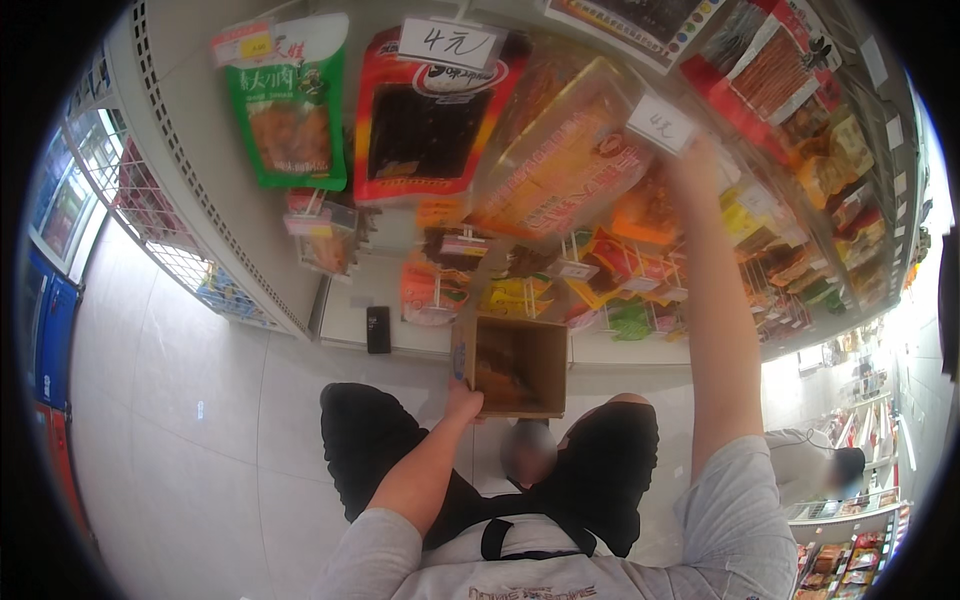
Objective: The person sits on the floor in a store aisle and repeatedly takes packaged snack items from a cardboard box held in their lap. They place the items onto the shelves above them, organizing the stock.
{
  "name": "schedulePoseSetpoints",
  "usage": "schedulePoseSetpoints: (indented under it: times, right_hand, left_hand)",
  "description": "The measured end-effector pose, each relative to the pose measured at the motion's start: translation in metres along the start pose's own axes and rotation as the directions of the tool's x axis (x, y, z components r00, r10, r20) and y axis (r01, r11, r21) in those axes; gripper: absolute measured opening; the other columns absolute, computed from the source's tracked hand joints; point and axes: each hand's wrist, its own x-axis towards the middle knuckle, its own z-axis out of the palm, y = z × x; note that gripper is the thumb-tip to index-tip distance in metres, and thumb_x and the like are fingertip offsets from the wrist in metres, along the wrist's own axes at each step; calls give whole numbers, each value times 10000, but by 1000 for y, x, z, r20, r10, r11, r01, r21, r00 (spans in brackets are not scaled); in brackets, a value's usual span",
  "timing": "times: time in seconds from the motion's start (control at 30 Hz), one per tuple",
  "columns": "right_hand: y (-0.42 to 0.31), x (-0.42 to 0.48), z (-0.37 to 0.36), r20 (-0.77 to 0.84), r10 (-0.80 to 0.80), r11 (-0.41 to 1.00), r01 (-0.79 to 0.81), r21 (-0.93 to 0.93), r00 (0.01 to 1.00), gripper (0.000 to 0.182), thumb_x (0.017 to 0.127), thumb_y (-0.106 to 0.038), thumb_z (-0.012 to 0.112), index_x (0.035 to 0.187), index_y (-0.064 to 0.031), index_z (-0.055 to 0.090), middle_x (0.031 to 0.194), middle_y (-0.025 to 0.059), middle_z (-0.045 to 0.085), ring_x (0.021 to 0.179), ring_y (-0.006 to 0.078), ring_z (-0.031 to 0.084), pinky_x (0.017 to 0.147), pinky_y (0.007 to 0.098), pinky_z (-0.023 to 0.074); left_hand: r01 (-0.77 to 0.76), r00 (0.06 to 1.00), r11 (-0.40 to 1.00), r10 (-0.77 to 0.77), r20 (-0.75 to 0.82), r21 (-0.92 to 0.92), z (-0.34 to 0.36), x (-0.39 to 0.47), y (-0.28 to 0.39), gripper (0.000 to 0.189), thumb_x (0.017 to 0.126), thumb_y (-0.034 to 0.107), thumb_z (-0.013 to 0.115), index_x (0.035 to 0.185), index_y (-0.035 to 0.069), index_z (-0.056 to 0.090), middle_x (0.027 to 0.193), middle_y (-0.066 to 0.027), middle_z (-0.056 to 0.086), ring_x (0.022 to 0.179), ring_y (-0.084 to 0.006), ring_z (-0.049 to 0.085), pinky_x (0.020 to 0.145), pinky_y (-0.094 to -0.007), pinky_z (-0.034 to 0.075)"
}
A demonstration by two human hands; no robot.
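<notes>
My left hand grips the near left edge of an open cardboard box, tilted so its inside faces me. Something brownish lies deep in the box, too dim to name. My right hand is raised to the hanging snack packets and looks blurred. It is at a white price card with handwriting, in front of a large orange-and-clear snack packet. Whether its fingers hold the card or a packet cannot be made out. An orange packet hangs just left of my right wrist.
A green packet and a red-and-black packet hang on the left. Smaller packets hang lower on hooks. A phone lies on the bottom shelf ledge. Another person is at the right, and a wire rack stands left.
</notes>
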Motion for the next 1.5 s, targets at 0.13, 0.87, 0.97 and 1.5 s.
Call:
schedulePoseSetpoints:
  times: [0.13,0.87,0.97,1.5]
  right_hand:
    - [4,2,4,5,15,995,-15,99,1000,131,993,-97,644,1097,-27,684,1034,19,689,895,120,661,723,262,522]
    - [77,75,24,49,-125,981,115,159,991,305,1055,-182,594,1309,-15,620,1123,94,671,962,200,631,858,346,513]
    - [89,81,37,34,-160,987,161,-21,987,307,1046,-174,604,1310,-17,614,1144,98,663,994,202,629,888,349,508]
    - [144,-265,66,-160,383,893,-320,317,910,285,996,-127,642,1257,-60,549,1175,49,568,1033,132,554,893,291,476]
  left_hand:
    - [-7,999,1000,7,-44,-1,1,-3,1,599,899,62,551,1489,30,450,1494,-179,342,1131,-477,631,640,-490,682]
    - [20,999,1000,-20,-39,-5,1,0,2,630,900,44,557,1470,42,288,1295,-246,557,980,-406,696,596,-442,659]
    - [3,1000,1000,-4,-27,-26,-2,8,-7,642,891,35,560,1470,43,282,1283,-250,560,949,-399,698,579,-457,653]
    - [25,999,998,-26,-27,-55,3,2,0,712,916,73,552,1567,110,267,1313,-215,568,1087,-407,661,634,-506,676]
